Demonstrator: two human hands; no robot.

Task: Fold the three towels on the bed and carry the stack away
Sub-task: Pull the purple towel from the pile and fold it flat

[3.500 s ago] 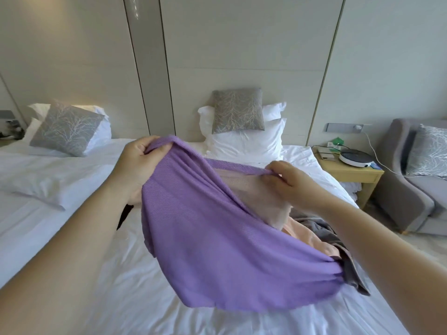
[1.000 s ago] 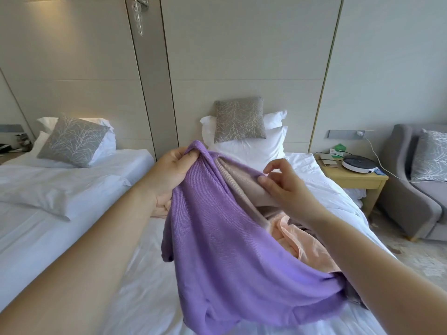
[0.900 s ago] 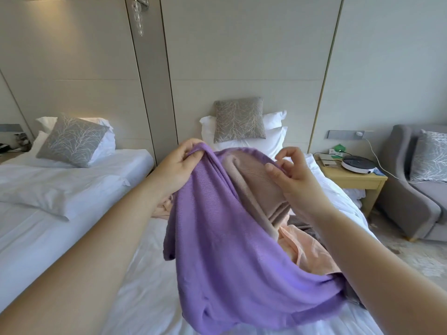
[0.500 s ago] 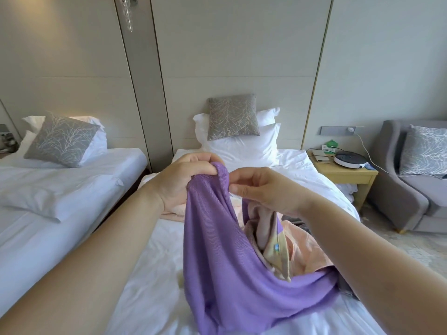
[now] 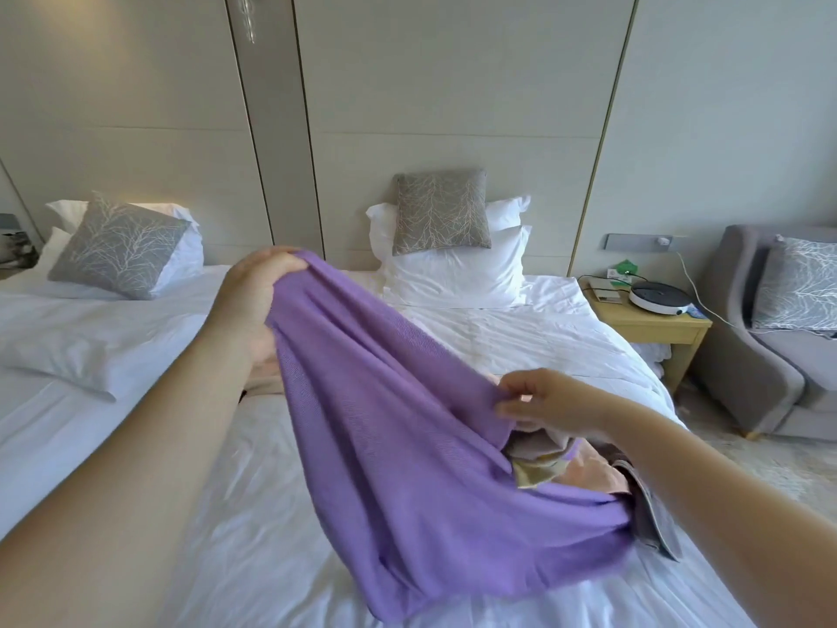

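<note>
A purple towel (image 5: 407, 446) hangs stretched between my hands above the white bed (image 5: 521, 337). My left hand (image 5: 253, 305) grips its upper edge, raised at the left. My right hand (image 5: 552, 403) pinches the same edge lower, to the right. The towel's bottom sags onto the sheet. Under its right end lie a peach towel (image 5: 593, 473) and a grey-brown towel (image 5: 656, 518), crumpled and mostly hidden. A pale yellowish fabric piece (image 5: 539, 473) shows just below my right hand.
White pillows with a grey patterned cushion (image 5: 441, 210) lean at the headboard. A second bed (image 5: 90, 337) stands to the left. To the right are a wooden nightstand (image 5: 656, 324) with a round white device and a grey armchair (image 5: 770, 337).
My hands were close together at the towel's top half a second ago. Now my right hand has slid down and right along the edge, spreading the purple towel wide.
</note>
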